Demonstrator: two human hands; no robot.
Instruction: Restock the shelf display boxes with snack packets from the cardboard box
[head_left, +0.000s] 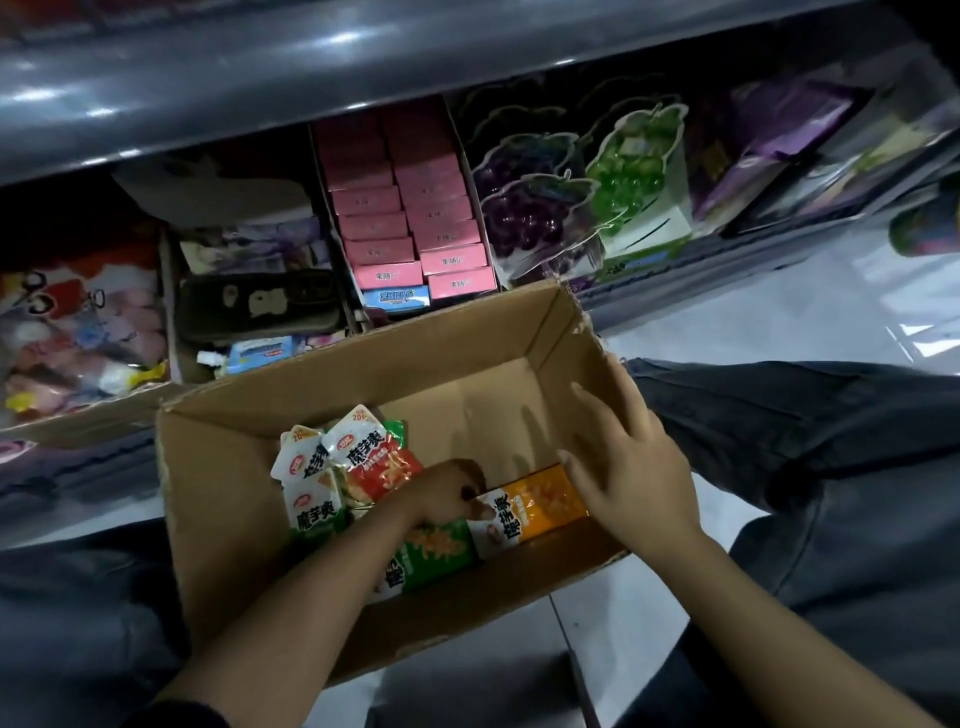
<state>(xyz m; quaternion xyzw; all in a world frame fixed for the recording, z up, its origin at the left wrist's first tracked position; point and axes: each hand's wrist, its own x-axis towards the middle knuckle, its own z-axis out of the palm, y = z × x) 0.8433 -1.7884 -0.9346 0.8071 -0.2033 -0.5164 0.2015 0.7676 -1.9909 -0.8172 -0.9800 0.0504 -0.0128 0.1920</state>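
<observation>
The cardboard box (218, 467) sits on the floor between the person's knees, directly below the shelf. The remaining snack packets lie in its near-left half: a fanned bundle of white-topped packets (332, 467), a green packet (426, 556) and an orange packet (530, 512).

The left hand (441, 493) reaches into the box with its fingers curled down among the packets. Whether its grip has closed on a packet cannot be told, because the fingertips are hidden. The right hand (628, 467) hovers over the orange packet with its fingers spread wide, holding nothing.

The step in hand appears to be gathering packets for transfer. Recommended procedure:

1. Collect packets of 1 flavour at a time, so each display box receives matching stock.
2. Align the packets face-up with top edges together before lifting.
3. Use the right hand to steady the orange packet or the box wall.
4. Lift clear of the box rim before moving toward the shelf display boxes (405, 228).
</observation>
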